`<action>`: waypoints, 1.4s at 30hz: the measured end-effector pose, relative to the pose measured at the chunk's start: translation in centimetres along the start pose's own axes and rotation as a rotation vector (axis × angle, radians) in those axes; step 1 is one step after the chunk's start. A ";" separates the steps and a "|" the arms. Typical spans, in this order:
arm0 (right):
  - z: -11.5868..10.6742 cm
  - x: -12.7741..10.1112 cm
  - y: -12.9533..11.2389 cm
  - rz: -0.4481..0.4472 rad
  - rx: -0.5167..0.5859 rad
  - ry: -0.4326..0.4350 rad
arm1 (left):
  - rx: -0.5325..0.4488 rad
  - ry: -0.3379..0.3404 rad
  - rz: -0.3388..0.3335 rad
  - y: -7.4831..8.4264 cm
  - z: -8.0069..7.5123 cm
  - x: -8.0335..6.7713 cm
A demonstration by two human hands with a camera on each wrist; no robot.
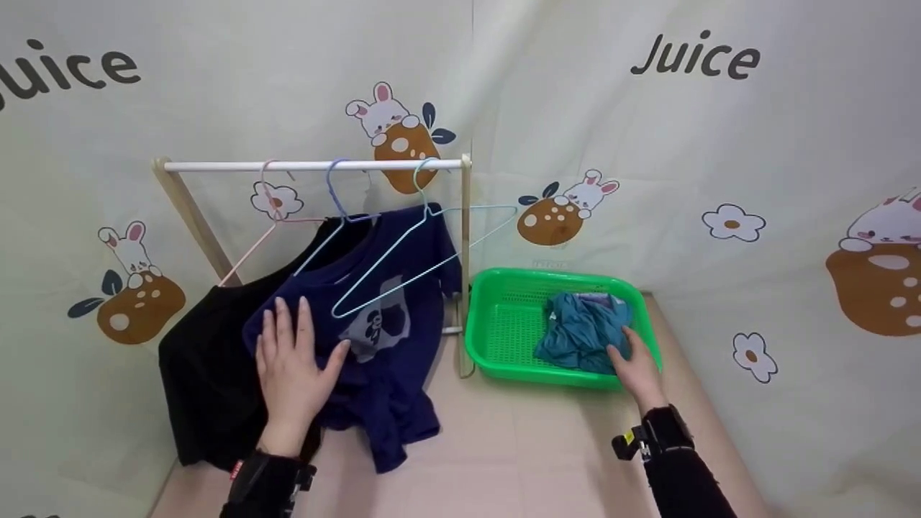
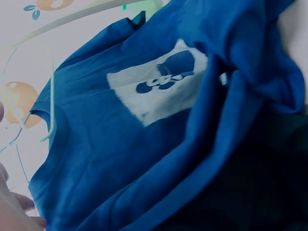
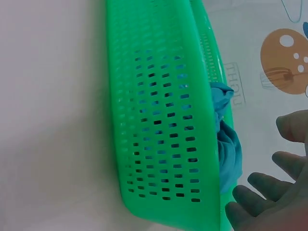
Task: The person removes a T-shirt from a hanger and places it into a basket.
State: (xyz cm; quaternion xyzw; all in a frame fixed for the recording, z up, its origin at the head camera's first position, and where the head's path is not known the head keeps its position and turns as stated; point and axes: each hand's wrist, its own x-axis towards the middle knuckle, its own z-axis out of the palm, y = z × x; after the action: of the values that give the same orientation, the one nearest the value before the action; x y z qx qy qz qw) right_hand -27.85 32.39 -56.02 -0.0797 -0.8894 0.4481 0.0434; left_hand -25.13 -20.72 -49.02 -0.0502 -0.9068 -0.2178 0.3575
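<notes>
Rabbit-printed cream cloth backs a beige bench. Flat and spread, the left hand (image 1: 291,367) presses the navy printed T-shirt (image 1: 388,338) hanging on a light blue wire hanger (image 1: 403,262). Near the right edge, the right hand (image 1: 637,370) touches crumpled teal cloth (image 1: 579,331) in the green perforated plastic basket (image 1: 504,324), fingers loosely extended.

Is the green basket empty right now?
No, a crumpled teal garment lies inside the green basket, with the right hand touching it.

Navy T-shirt (image 1: 388,338) with pale print hangs crumpled on the blue hanger (image 1: 403,252), left; teal garment (image 1: 579,334) lies bunched in the green basket (image 1: 504,331), right.
</notes>
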 end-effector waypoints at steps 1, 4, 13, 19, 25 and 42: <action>0.2 -0.1 0.1 -0.015 -0.020 0.004 | 0.001 0.000 0.001 0.1 -0.1 0.3; 0.8 -0.4 0.4 -0.059 -0.075 0.018 | 0.003 0.007 0.007 0.3 -0.5 1.3; 2.0 -1.4 0.7 -0.162 -0.206 0.078 | 0.011 0.029 0.069 1.4 -0.6 4.5; 2.9 -1.9 0.8 -0.199 -0.278 0.089 | 0.020 0.042 0.096 2.1 -0.6 6.3; 3.6 -2.6 0.7 -0.226 -0.364 0.100 | 0.027 -0.007 0.076 2.6 -0.6 7.9; 5.6 -3.7 0.1 -0.419 -0.428 0.068 | -0.018 -0.079 0.027 4.5 -0.2 11.7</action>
State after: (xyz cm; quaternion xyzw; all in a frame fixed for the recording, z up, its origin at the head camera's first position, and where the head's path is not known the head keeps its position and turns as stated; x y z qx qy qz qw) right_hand -25.05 27.38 -59.45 0.0832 -0.9588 0.2286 0.1466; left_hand -32.58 -17.54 -39.45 -0.0743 -0.9175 -0.2187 0.3239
